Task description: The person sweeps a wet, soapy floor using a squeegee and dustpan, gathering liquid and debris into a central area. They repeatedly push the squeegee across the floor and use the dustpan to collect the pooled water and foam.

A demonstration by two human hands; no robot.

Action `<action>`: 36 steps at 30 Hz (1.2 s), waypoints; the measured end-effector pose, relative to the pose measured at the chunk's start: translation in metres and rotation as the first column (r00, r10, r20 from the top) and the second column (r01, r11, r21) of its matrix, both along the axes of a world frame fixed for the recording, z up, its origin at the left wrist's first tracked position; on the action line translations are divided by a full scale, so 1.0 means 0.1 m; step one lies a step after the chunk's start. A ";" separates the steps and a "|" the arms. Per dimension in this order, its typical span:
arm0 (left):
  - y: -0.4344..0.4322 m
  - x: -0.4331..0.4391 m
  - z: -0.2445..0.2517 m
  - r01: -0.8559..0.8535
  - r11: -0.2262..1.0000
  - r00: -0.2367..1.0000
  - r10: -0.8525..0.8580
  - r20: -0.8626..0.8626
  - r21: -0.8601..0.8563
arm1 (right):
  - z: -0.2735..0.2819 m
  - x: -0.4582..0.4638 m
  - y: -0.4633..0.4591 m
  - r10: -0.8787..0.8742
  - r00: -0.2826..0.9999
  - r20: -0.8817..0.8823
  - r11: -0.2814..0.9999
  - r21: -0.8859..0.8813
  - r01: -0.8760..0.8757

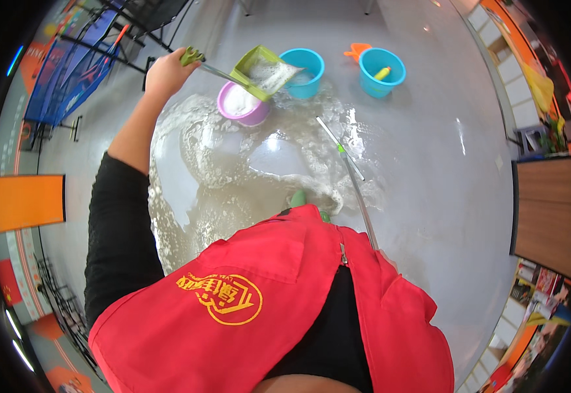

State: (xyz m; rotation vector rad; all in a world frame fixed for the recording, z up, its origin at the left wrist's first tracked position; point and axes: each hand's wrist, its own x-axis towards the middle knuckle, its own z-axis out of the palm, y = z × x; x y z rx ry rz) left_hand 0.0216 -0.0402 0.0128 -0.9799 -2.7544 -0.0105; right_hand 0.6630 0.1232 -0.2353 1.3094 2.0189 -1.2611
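Note:
My left hand (170, 73) grips the green end of the metal handle of a green long-handled dustpan (256, 81). Foamy water lies in the pan, which is above a pink bucket (243, 118) full of white suds. One corner of the pan reaches over the rim of a blue bucket (310, 88) that has cloudy water inside. A floor squeegee (342, 150) rests its blade on the wet floor, and its pole runs back to the red vest (275, 275). My right hand is out of view, so its hold on the pole cannot be made out.
Soapy water (207, 147) spreads over the grey floor around my green shoes (298, 198). A second blue bucket (381, 81) holds a yellow object (383, 73), with an orange dustpan-like item (358, 51) behind it. At left stands a blue folding table-tennis table (69, 73); a brown cabinet (548, 211) is at right.

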 end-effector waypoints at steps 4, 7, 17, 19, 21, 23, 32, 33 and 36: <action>0.85 -0.14 -0.11 0.243 0.952 0.966 -0.255 -0.043 -0.188 | -0.15 0.06 -0.11 -0.198 0.980 -0.007 0.977 -0.086 0.197; 1.29 -0.08 -0.30 0.395 0.854 0.907 -0.420 -0.002 -0.339 | -0.33 0.18 -0.17 -0.223 0.974 0.045 0.971 -0.082 0.226; 1.05 0.46 -1.07 0.581 0.560 0.753 -0.645 0.130 -0.591 | -0.36 0.14 0.00 -0.131 0.990 -0.051 0.987 0.082 0.135; 0.87 0.58 -1.10 0.563 0.572 0.781 -0.604 0.158 -0.597 | -0.42 0.16 0.11 -0.123 0.991 -0.052 0.989 0.080 0.127; 0.70 0.71 -1.07 0.555 0.606 0.805 -0.563 0.185 -0.570 | -0.55 0.17 0.21 -0.069 0.994 -0.083 0.981 0.178 0.083; 0.53 0.81 -0.97 0.508 0.697 0.838 -0.535 0.105 -0.507 | -0.75 0.15 0.38 -0.046 0.992 -0.115 0.973 0.219 0.070; -0.98 1.66 -0.52 -0.258 0.963 0.966 0.260 -0.004 0.080 | -1.58 -0.89 1.59 0.020 1.000 0.014 0.991 0.135 -0.022; -1.21 1.83 -0.51 -0.342 0.930 0.940 0.336 0.062 0.137 | -1.64 -1.07 1.66 0.045 0.999 0.017 0.990 0.130 -0.046; -1.90 2.40 -0.53 -0.542 0.801 0.839 0.499 0.217 0.253 | -1.83 -1.52 1.58 0.105 0.994 0.033 0.989 0.100 -0.108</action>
